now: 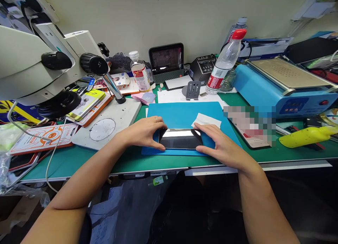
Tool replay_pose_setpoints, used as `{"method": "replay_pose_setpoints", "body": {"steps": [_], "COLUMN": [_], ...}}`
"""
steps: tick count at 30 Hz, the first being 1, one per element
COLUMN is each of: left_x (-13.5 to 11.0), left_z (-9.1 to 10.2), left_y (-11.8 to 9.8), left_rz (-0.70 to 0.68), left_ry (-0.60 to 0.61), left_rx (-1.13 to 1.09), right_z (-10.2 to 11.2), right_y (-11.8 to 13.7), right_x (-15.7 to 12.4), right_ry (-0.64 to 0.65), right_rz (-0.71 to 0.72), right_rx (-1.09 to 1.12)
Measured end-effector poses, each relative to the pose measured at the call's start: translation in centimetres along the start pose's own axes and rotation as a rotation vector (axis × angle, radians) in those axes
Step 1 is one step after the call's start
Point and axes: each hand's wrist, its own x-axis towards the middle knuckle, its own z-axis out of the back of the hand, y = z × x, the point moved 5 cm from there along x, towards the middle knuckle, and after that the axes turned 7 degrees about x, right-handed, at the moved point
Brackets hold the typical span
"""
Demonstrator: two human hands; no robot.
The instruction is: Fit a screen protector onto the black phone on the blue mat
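A black smartphone (pixel 180 139) lies flat, screen up and glossy, on a blue work mat (pixel 182 115) near the bench's front edge. My left hand (pixel 144 132) grips the phone's left end, fingers curled round it, a ring on one finger. At the phone's right end my right hand (pixel 220 145) holds the edge with its fingers pressed against it. A white wipe (pixel 207 120) rests on the mat just behind my right hand.
A microscope (pixel 47 64) on a white base plate (pixel 105 126) stands at left with packaged boxes (pixel 43 136). Bottles (pixel 139 74) (pixel 227 59), a small screen (pixel 166 61), a grey stand (pixel 193 90), a blue heating machine (pixel 285 85) and a yellow tool (pixel 306 135) ring the mat.
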Motion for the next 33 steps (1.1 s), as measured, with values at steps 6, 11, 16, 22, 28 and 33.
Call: {"method": "replay_pose_setpoints", "body": {"steps": [6,11,16,22,28,33], "left_x": [0.0,0.0,-0.4,-0.5,-0.1,-0.2], "left_z": [0.0,0.1,0.6,0.5,0.2,0.3], "left_y": [0.0,0.2,0.8,1.2,1.7,1.7], "left_rz": [-0.014,-0.032,-0.009,-0.016,-0.003,0.006], "left_ry": [0.001,-0.026,-0.055,-0.046,-0.040,-0.033], "left_rx": [0.021,0.041,0.059,0.072,-0.014,-0.046], "right_z": [0.1,0.3,2.8,4.4,4.2,3.2], "right_y": [0.0,0.5,-0.1,-1.7,-1.7,1.7], "right_x": [0.0,-0.1,-0.9,2.0,4.6,4.1], "right_ry": [-0.003,-0.064,-0.491,-0.374,-0.343,-0.478], "right_rz": [-0.006,0.042,0.038,-0.035,-0.005,0.064], "right_rx": [0.001,0.014,-0.084,-0.286,-0.340,-0.343]}}
